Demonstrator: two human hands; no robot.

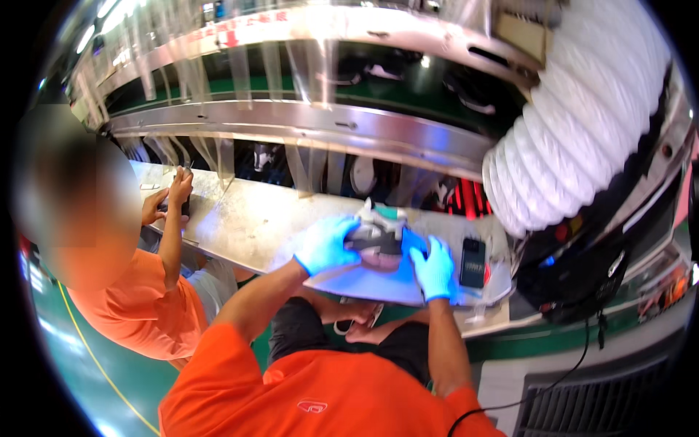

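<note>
A grey, dark and white sneaker (377, 240) with a pinkish part toward me is on the work table in front of me, a teal patch at its far end. My left hand (328, 245), in a light-blue glove, is closed on the shoe's left side, its fingertips partly hidden. My right hand (435, 271), gloved the same way, is just right of the shoe, thumb and fingers apart. Between it and the shoe is a strongly blue patch (414, 240); whether this is an object or lit surface is unclear. A dark phone (472, 263) lies right of my right hand.
A long pale table (255, 215) runs leftward, where a co-worker (156, 295) in orange handles a small dark object. Beyond it stands a metal rack (291, 116) with clear plastic strips and several shoes. A white ribbed duct (575, 138) hangs right, above a black bag-like object (575, 284).
</note>
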